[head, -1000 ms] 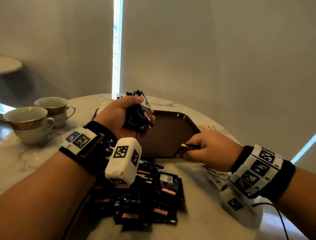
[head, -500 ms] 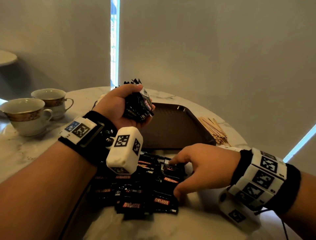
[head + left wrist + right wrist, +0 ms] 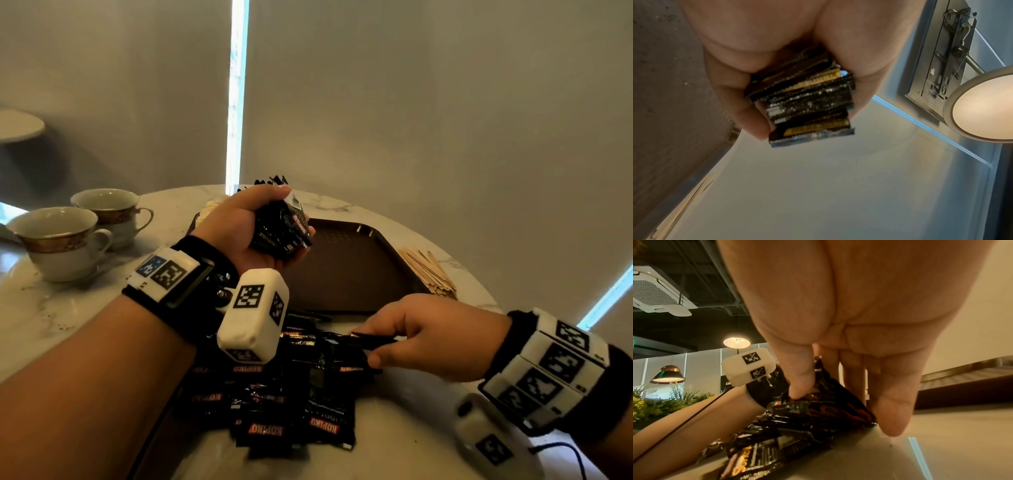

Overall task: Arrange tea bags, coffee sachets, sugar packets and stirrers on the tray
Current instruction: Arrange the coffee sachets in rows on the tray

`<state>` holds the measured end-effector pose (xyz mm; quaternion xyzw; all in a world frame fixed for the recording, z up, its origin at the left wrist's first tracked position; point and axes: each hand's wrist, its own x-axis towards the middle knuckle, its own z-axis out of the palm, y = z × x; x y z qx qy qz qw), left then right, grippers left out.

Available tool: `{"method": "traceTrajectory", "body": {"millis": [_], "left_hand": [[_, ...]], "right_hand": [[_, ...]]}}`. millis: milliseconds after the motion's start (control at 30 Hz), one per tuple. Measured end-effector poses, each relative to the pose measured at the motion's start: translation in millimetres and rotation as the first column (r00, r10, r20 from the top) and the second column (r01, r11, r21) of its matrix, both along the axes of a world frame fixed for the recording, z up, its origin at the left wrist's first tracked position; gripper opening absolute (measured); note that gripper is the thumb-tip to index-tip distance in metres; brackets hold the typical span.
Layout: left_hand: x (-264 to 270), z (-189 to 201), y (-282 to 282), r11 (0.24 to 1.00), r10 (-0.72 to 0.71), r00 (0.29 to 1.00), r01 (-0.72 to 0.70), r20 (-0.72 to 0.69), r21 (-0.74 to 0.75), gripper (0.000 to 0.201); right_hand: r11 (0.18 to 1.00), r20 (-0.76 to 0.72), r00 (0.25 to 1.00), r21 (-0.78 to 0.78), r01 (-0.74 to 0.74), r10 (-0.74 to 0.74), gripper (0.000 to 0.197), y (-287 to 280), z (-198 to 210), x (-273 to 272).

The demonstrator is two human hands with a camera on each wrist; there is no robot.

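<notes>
Right hand grip pinches 1 sachet above pile; left hand grip clutches sachet stack.

Your way onto the brown tray lies open from its near edge. A heap of black coffee sachets crowds the table before it, wooden stirrers flank its right side, and two teacups stand far left.

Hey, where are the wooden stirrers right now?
In the head view the wooden stirrers lie in a loose pile on the table, just off the right edge of the brown tray, beyond the right hand.
</notes>
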<state>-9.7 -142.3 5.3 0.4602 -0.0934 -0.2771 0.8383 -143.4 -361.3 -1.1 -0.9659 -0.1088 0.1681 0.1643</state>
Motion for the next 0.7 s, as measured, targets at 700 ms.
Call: {"method": "traceTrajectory", "body": {"millis": [700], "left_hand": [[-2.9, -4.3, -0.6, 0.986, -0.145, 0.988, 0.150, 0.060, -0.073, 0.049]], "right_hand": [[0.877, 0.646, 0.740, 0.449, -0.170, -0.187, 0.052, 54.7, 17.5, 51.3]]}}
